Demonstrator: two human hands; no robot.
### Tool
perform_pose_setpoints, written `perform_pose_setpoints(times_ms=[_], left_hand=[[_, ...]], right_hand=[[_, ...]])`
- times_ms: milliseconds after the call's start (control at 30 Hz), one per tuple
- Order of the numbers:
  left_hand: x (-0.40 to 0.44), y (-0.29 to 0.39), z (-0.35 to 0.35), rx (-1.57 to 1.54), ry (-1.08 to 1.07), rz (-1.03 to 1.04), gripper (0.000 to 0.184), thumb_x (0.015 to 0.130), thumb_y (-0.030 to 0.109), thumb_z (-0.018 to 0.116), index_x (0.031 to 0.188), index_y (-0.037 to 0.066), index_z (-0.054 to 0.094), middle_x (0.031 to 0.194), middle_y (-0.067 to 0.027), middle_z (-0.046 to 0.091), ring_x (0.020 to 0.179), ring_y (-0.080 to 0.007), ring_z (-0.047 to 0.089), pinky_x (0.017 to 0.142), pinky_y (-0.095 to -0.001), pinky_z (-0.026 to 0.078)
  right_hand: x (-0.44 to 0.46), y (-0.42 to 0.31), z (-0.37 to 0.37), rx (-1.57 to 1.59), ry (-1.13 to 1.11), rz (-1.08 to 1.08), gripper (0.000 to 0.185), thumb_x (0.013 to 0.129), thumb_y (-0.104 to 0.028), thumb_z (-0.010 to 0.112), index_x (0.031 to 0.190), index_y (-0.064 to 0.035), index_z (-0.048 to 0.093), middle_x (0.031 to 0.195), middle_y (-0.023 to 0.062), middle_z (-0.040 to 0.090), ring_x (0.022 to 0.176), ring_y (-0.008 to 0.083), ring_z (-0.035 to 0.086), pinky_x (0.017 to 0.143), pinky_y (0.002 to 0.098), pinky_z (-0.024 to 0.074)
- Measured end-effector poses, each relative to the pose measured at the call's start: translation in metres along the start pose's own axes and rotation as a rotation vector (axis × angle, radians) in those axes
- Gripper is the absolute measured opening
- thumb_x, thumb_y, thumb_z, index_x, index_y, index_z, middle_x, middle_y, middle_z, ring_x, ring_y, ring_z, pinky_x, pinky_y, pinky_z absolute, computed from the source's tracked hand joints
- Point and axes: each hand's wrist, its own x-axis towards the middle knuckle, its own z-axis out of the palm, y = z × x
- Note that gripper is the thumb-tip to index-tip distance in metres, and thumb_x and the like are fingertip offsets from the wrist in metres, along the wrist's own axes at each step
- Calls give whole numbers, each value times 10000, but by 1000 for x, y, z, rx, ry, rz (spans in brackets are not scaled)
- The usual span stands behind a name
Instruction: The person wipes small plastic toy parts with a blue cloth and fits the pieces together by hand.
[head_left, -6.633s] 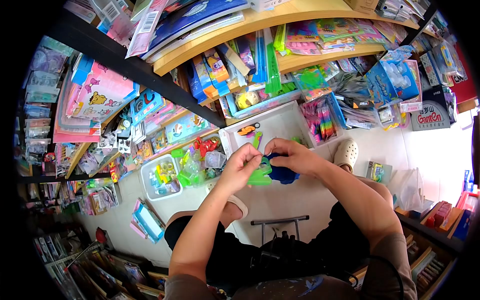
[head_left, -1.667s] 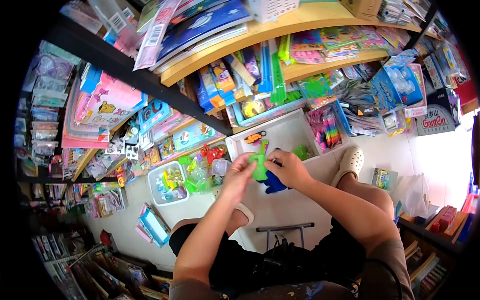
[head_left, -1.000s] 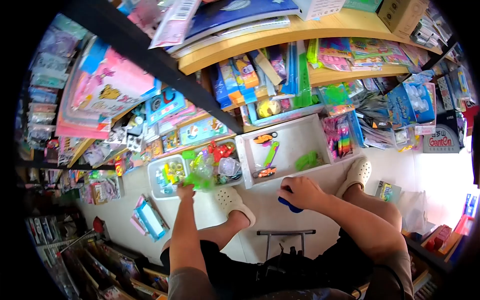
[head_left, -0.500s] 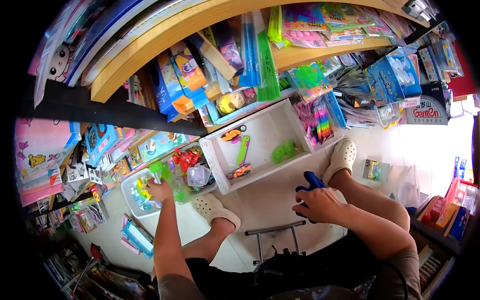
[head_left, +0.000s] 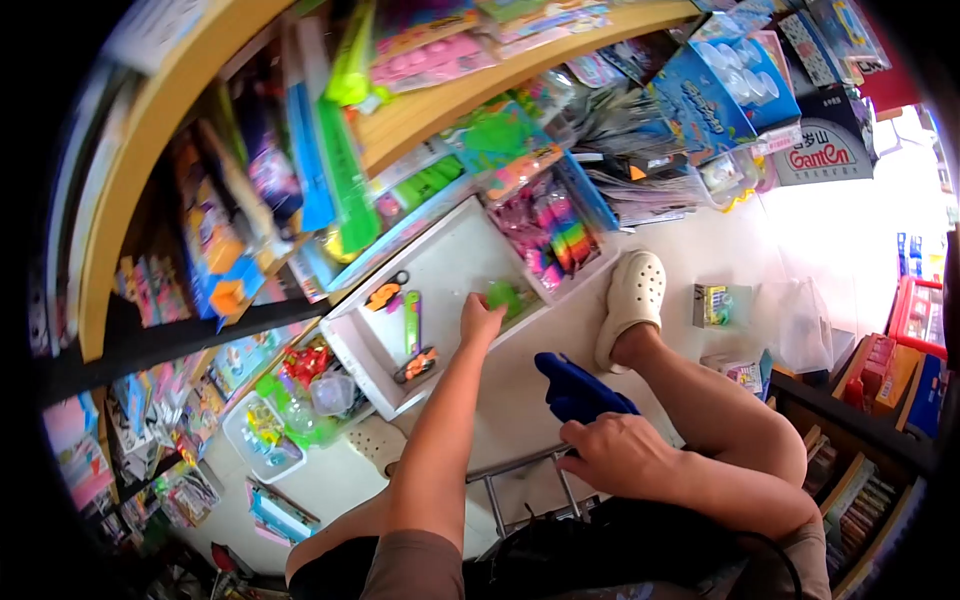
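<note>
My left hand reaches down into a white box, its fingertips at the edge of a translucent green item. The fingers are mostly hidden behind the hand, so I cannot make out a grip. In the box's left part lie an orange-and-black pair of small scissors, a green-and-purple strip and another orange-and-black piece. My right hand is closed on a dark blue item, perhaps cloth, above my lap; its exact kind is unclear.
Rainbow-coloured packets fill the compartment right of the box. Left of it stand a clear tub and a pile with a red toy. Stocked wooden shelves overhang the back. A metal stool frame is before my lap.
My left hand has gone from the clear tub at the left into the white box beside the green item. The right hand keeps the blue item, which now extends farther out. The view has turned.
</note>
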Motion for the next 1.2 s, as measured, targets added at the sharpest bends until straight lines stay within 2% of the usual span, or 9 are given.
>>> perform_pose_setpoints(times_ms=[167,300,500,700,800,833,933,1067,1200], left_hand=[[24,15,35,152,208,-129,751,623,270,796,1188,1,382,1070,-215,566,1009,-362,544,867,-430,440],[12,50,25,275,214,-158,740,656,252,771,1244,68,360,1014,-182,603,969,-355,560,817,-442,454],[22,34,31,464,239,109,426,711,212,710,1091,124,539,989,-126,619,878,-340,582,711,-429,462],[26,-2,-1,-83,184,158,354,756,194,677,1066,78,551,823,-74,616,786,-201,593,644,-329,471],[4,-3,-29,-533,55,-114,310,794,189,654,1057,60,555,830,-27,586,765,-131,574,620,-284,473],[-13,11,-42,-721,2,-177,183,814,152,636,961,58,581,841,-7,565,744,-132,557,640,-252,453],[-36,13,-60,-1059,-127,-168,127,835,130,611,943,74,577,836,-13,569,778,-136,563,683,-257,470],[-73,26,-76,-1163,-228,-260,92,847,113,586,931,78,568,831,-21,575,805,-153,572,720,-301,484],[-128,54,-93,-1062,-465,-253,134,846,214,576,921,106,549,776,-37,563,664,-205,551,594,-326,450]], right_hand=[[-13,3,-28,64,28,-78,282,826,-273,579,871,1,525,687,117,620,675,284,608,562,348,493],[-20,15,-31,132,86,-86,303,821,-279,583,901,9,532,716,130,621,712,290,606,547,362,492],[-25,24,-25,154,126,-80,284,816,-263,587,892,4,530,713,128,620,702,290,601,544,366,487],[-34,16,-33,111,94,-118,269,797,-241,602,861,9,525,668,135,610,692,290,606,540,367,485],[-36,12,-27,82,139,-171,262,800,-234,604,844,12,524,640,132,606,657,292,606,538,364,484],[-38,11,-24,58,145,-184,268,806,-247,597,841,8,527,636,131,606,644,292,607,540,365,484],[-38,10,-16,-2,163,-179,301,825,-303,572,844,-4,538,635,128,610,624,289,613,549,369,486],[-23,26,-19,6,170,23,393,846,-398,524,915,-13,565,694,120,637,668,291,640,591,382,498],[-4,49,-5,170,320,214,404,832,-358,537,989,14,553,777,171,640,729,319,636,636,418,496]])
